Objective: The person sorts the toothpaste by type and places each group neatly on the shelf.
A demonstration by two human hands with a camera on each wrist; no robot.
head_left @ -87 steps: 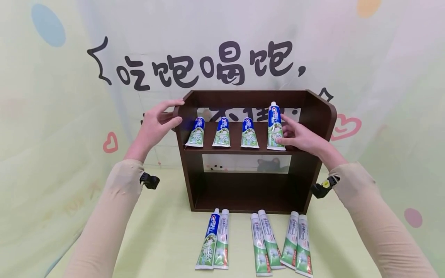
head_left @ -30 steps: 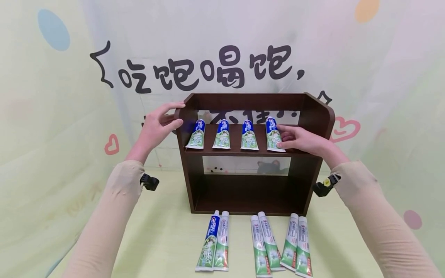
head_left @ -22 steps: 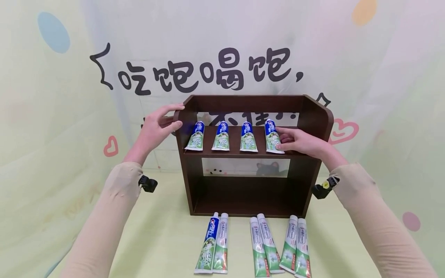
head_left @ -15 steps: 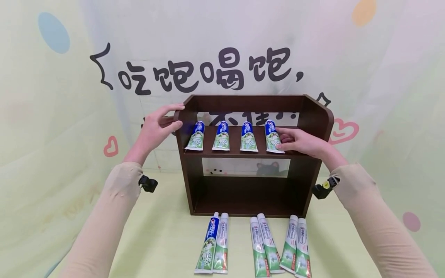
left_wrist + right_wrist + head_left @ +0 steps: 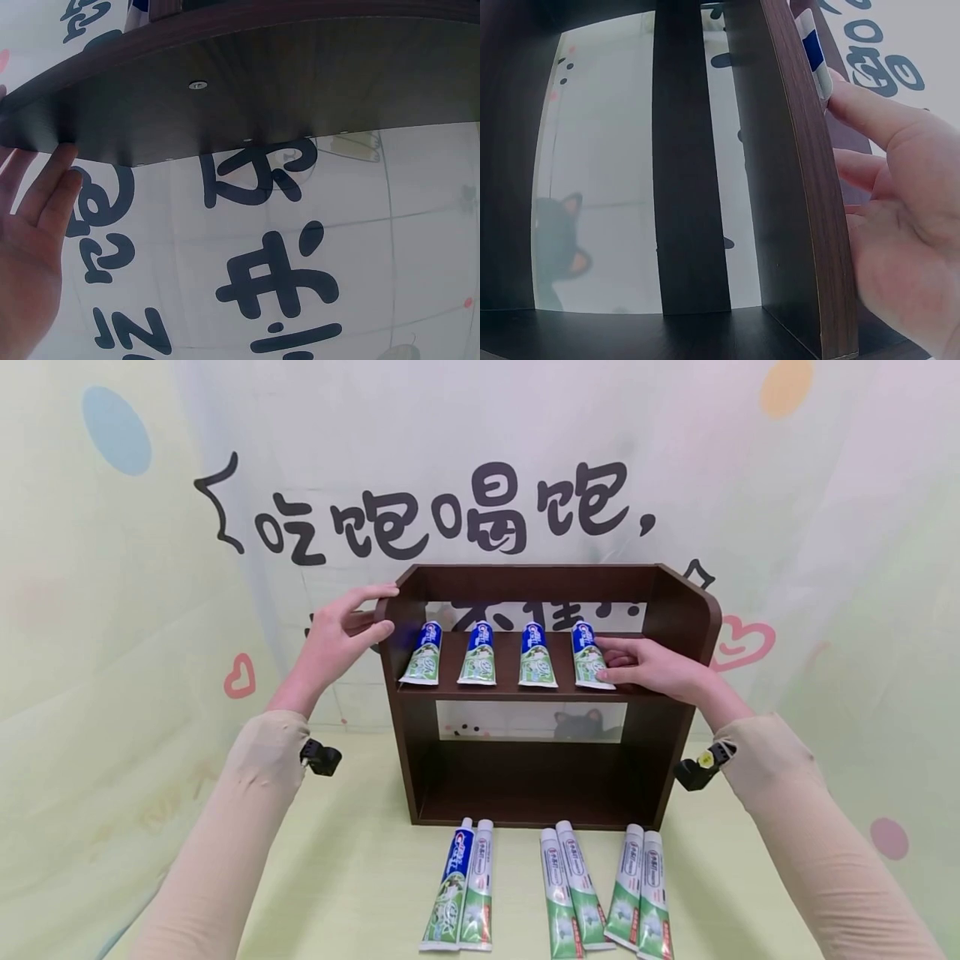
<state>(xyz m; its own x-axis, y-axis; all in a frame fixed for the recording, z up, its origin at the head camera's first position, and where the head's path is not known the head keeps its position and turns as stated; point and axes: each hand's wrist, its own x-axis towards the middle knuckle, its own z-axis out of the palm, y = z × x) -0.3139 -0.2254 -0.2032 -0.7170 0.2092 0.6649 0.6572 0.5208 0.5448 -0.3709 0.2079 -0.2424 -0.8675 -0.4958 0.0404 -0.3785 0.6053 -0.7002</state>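
My right hand [image 5: 652,668] is at the rightmost blue-and-green toothpaste tube [image 5: 591,656] on the upper shelf of a dark brown wooden rack [image 5: 517,692]. Its thumb is at the tube's flat lower end and its index finger lies along the right side. The right wrist view shows the thumb against the white crimped end [image 5: 815,56]. Three matching tubes [image 5: 477,653] lie spaced out to the left, caps toward the back. My left hand [image 5: 337,631] rests on the rack's left side panel; in the left wrist view its extended fingers [image 5: 56,180] touch the panel's outer face.
On the pale table [image 5: 337,860] before the rack lie a blue-and-green tube [image 5: 450,889] and several white-and-green toothpaste tubes [image 5: 561,893], in pairs. The rack's lower compartment [image 5: 536,777] has an opening at the back. A printed curtain [image 5: 450,427] hangs behind.
The rightmost tube, earlier raised in my right hand, has come down onto the upper shelf. Over the last half second it has shifted only slightly. My left hand has stayed on the rack.
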